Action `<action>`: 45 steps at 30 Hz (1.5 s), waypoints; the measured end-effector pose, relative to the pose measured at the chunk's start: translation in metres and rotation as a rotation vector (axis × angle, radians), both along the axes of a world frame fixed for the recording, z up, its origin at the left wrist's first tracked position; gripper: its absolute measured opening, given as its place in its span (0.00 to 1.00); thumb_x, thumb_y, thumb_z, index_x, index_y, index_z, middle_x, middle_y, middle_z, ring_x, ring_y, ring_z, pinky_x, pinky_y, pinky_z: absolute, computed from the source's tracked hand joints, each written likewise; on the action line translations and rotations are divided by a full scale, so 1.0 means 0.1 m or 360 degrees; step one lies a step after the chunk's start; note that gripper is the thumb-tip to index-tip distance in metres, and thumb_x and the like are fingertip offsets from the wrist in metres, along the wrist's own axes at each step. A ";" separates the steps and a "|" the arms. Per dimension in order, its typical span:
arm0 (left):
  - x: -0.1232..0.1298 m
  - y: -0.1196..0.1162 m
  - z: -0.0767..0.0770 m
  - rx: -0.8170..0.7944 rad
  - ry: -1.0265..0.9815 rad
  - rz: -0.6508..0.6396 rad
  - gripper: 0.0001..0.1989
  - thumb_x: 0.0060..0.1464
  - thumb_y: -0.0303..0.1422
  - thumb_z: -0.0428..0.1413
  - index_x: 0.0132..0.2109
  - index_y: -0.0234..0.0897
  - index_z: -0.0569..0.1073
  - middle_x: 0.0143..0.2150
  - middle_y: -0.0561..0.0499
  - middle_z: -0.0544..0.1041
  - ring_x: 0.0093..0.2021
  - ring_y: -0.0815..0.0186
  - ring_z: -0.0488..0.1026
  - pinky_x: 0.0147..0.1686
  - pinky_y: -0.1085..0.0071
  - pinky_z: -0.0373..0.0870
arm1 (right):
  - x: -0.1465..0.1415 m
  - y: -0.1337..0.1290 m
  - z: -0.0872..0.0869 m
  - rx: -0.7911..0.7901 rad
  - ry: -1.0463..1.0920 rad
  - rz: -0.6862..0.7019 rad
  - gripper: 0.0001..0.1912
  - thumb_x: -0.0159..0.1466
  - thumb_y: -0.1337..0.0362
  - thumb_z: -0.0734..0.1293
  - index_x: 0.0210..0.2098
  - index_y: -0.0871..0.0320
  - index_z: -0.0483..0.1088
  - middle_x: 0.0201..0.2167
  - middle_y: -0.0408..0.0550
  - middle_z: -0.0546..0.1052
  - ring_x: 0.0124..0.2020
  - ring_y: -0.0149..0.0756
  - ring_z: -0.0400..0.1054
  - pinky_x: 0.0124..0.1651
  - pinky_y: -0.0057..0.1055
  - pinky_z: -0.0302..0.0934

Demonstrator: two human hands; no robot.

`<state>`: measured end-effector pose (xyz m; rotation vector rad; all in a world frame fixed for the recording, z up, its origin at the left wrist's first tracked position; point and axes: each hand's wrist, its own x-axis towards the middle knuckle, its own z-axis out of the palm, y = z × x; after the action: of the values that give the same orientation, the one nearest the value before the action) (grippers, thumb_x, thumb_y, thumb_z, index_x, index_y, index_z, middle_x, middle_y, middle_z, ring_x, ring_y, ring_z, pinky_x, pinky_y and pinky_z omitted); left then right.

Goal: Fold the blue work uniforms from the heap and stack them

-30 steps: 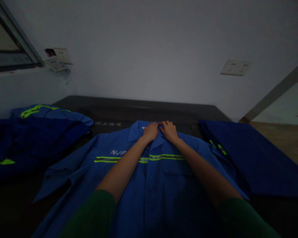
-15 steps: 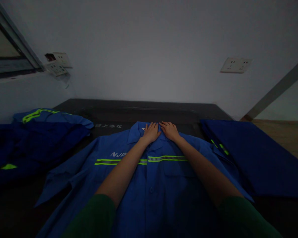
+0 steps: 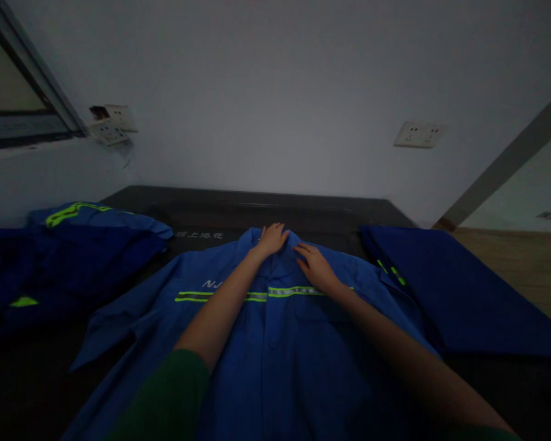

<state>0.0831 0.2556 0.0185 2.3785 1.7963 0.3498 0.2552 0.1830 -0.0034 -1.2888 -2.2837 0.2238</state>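
Observation:
A blue work shirt (image 3: 252, 331) with yellow-green and grey reflective stripes lies front up, its collar at the far end. My left hand (image 3: 273, 239) rests flat on the collar, fingers apart. Over the chest, just right of the collar and above the stripe, is my right hand (image 3: 316, 266), its fingers spread and holding nothing. My left forearm covers part of the white lettering on the chest.
The shirt lies on a dark table (image 3: 275, 199) against a wall. Crumpled blue clothes (image 3: 96, 251) are at the left. A folded dark blue garment (image 3: 459, 294) lies at the right. Wall sockets (image 3: 420, 135) are above.
My right hand has moved off the collar, back toward me and slightly right. My left hand stays on the collar, shifted slightly left. The view has turned a little.

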 end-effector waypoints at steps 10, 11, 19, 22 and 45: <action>-0.70 -1.32 -0.02 -0.0026 0.0289 -0.0131 0.25 0.62 0.40 0.48 0.64 0.39 0.62 0.68 0.42 0.57 0.69 0.51 0.49 0.64 0.48 0.49 | -0.46 -0.55 0.05 -0.0168 -0.0062 0.0229 0.25 0.62 0.67 0.65 0.59 0.58 0.65 0.61 0.56 0.65 0.61 0.44 0.59 0.61 0.42 0.56; -0.71 -1.46 -0.09 -0.0032 0.0295 -0.0150 0.26 0.63 0.40 0.48 0.65 0.40 0.60 0.69 0.43 0.55 0.70 0.52 0.47 0.65 0.48 0.48 | -0.48 -0.56 0.02 -0.0193 -0.0059 0.0210 0.26 0.62 0.67 0.66 0.60 0.58 0.64 0.61 0.57 0.65 0.61 0.44 0.59 0.61 0.42 0.55; -0.65 -1.73 -0.31 0.0024 0.0262 -0.0084 0.27 0.65 0.42 0.40 0.69 0.43 0.52 0.71 0.49 0.50 0.71 0.58 0.44 0.66 0.51 0.45 | -0.54 -0.57 -0.01 -0.0145 -0.0065 0.0083 0.26 0.62 0.66 0.64 0.60 0.60 0.62 0.61 0.57 0.64 0.63 0.43 0.56 0.64 0.44 0.49; -0.64 -1.72 -0.31 0.0019 0.0267 -0.0083 0.28 0.65 0.42 0.39 0.69 0.43 0.51 0.71 0.49 0.49 0.71 0.58 0.44 0.66 0.51 0.45 | -0.61 -0.59 -0.02 -0.0102 -0.0087 -0.0003 0.26 0.63 0.65 0.63 0.61 0.58 0.61 0.63 0.57 0.62 0.64 0.46 0.53 0.65 0.50 0.46; -1.48 -1.24 -0.29 -0.0054 0.0249 0.0478 0.27 0.63 0.43 0.38 0.68 0.52 0.53 0.72 0.51 0.48 0.71 0.50 0.42 0.62 0.38 0.42 | 0.41 -0.15 -0.18 -0.0342 -0.0561 -0.0675 0.30 0.67 0.44 0.51 0.66 0.41 0.51 0.69 0.52 0.51 0.68 0.62 0.42 0.58 0.71 0.40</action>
<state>-0.0649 0.1313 -0.0108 2.1662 2.2171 0.1660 0.2959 0.1675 -0.0209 -2.0242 -2.2347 0.0988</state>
